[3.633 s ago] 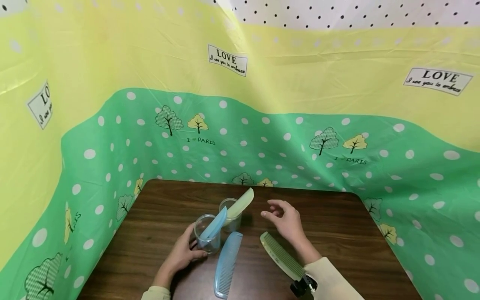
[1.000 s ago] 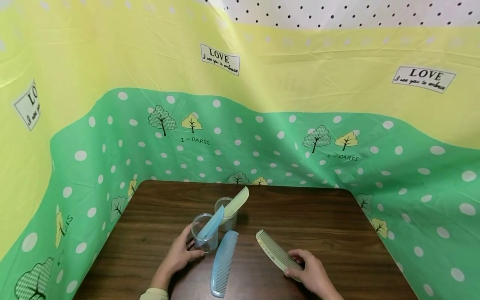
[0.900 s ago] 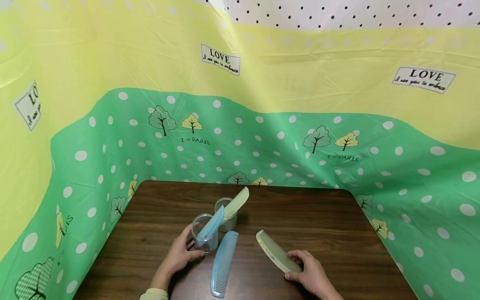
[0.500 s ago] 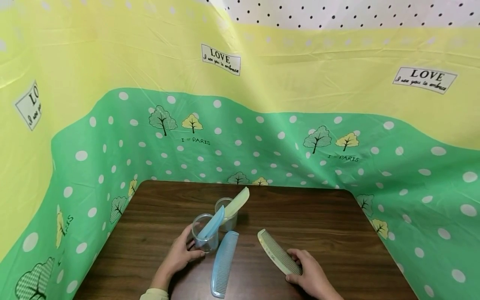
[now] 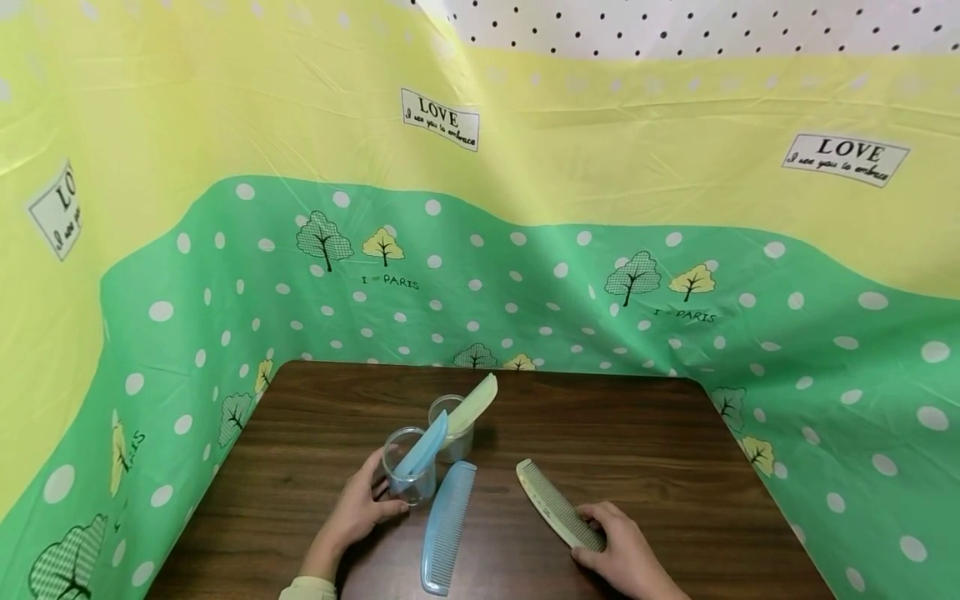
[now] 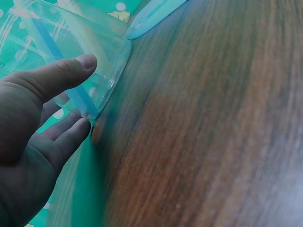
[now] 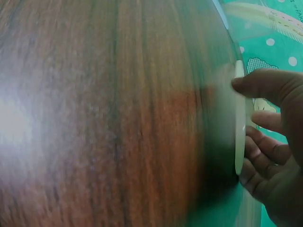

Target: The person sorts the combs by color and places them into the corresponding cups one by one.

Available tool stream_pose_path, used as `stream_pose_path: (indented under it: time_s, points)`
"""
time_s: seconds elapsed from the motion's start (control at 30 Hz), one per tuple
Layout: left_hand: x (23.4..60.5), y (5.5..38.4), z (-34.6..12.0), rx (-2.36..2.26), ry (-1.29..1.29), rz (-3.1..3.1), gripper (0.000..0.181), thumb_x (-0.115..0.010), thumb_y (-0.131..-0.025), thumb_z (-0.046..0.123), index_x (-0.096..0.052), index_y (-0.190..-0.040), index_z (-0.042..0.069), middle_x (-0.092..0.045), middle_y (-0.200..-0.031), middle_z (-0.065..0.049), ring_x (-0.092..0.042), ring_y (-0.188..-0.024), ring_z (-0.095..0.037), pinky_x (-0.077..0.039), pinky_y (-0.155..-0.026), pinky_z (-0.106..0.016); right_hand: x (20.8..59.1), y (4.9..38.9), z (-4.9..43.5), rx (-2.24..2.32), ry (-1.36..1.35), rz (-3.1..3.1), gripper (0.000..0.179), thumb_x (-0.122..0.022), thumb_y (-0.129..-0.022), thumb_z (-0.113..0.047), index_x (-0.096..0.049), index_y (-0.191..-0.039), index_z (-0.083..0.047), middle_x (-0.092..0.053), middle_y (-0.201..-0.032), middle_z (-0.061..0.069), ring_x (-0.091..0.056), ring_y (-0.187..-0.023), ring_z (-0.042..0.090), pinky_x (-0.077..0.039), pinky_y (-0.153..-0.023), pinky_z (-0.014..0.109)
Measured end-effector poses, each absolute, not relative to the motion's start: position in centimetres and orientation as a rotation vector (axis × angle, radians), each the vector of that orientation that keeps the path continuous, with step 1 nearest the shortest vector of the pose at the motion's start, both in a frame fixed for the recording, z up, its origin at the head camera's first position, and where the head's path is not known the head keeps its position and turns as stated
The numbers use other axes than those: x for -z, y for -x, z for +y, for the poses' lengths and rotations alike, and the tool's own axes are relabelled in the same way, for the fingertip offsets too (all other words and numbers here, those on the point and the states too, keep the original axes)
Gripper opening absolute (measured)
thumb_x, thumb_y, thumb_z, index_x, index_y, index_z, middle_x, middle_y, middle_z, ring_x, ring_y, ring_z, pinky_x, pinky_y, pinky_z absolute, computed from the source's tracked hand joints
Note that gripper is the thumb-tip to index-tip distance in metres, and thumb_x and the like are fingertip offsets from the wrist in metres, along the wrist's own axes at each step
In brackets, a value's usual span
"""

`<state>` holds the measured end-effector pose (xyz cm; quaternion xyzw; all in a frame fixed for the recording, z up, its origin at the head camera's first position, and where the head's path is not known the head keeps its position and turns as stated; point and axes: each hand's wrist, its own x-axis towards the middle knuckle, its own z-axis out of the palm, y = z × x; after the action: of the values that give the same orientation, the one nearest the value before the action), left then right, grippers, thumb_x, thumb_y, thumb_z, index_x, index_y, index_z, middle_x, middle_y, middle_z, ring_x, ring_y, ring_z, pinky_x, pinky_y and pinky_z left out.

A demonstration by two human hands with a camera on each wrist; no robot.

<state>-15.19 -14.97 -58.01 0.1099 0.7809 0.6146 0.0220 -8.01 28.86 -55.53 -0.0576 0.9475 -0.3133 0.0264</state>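
My left hand (image 5: 358, 508) holds a clear plastic cup (image 5: 422, 492) from its left side, thumb in front and fingers behind. In that cup a light blue comb (image 5: 426, 448) leans to the right. Behind it stands another clear cup (image 5: 459, 452) with a pale green comb (image 5: 477, 403) slanting out. On the table a larger blue comb (image 5: 442, 537) lies teeth to the right, between the hands. My right hand (image 5: 624, 546) pinches the near end of a green comb (image 5: 546, 498), thumb on one edge and fingers on the other. The right wrist view shows this comb (image 7: 239, 118) edge-on.
Everything sits on a dark wood-grain table (image 5: 645, 425) with rounded far corners. A green and yellow printed curtain (image 5: 517, 283) hangs close around its back and sides.
My right hand came down from beyond the green comb to its near end and took hold of it. Since then the comb has shifted only slightly. The left hand stays on its cup.
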Motion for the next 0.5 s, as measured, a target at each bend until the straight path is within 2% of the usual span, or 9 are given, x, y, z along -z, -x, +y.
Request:
stream_pose_path:
  time_s: [0.23,0.4,0.5]
  points:
    - [58.06,15.16,-15.00,-1.897,-0.324,2.435,0.093,-0.090,-0.070,-0.006,-0.047,-0.150,0.012,-0.052,-0.152,-0.017,-0.044,-0.143,-0.039,-0.045,-0.113,-0.047,55.59,7.98,29.43,1.016,0.236,2.963,0.026,-0.085,-0.084,-0.032,-0.074,-0.105,-0.023,-0.068,-0.105,-0.009,-0.062,-0.090,0.006,-0.051,-0.066,0.021]
    - [58.22,15.13,-14.99,-1.866,-0.372,2.478,0.093,-0.089,-0.070,-0.006,-0.045,-0.151,0.009,-0.051,-0.153,-0.020,-0.045,-0.142,-0.041,-0.047,-0.111,-0.045,55.29,7.65,29.26,0.932,0.277,3.069,0.013,-0.083,-0.086,-0.031,-0.075,-0.096,-0.033,-0.072,-0.103,-0.016,-0.069,-0.094,0.007,-0.056,-0.073,0.024]
    - [58.21,15.13,-14.96,-1.865,-0.381,2.478,0.093,-0.089,-0.071,-0.006,-0.045,-0.151,0.008,-0.050,-0.153,-0.020,-0.044,-0.142,-0.042,-0.047,-0.110,-0.046,55.07,7.44,29.05,0.911,0.252,3.107,0.010,-0.081,-0.089,-0.030,-0.075,-0.096,-0.035,-0.074,-0.101,-0.018,-0.072,-0.094,0.009,-0.059,-0.076,0.028]
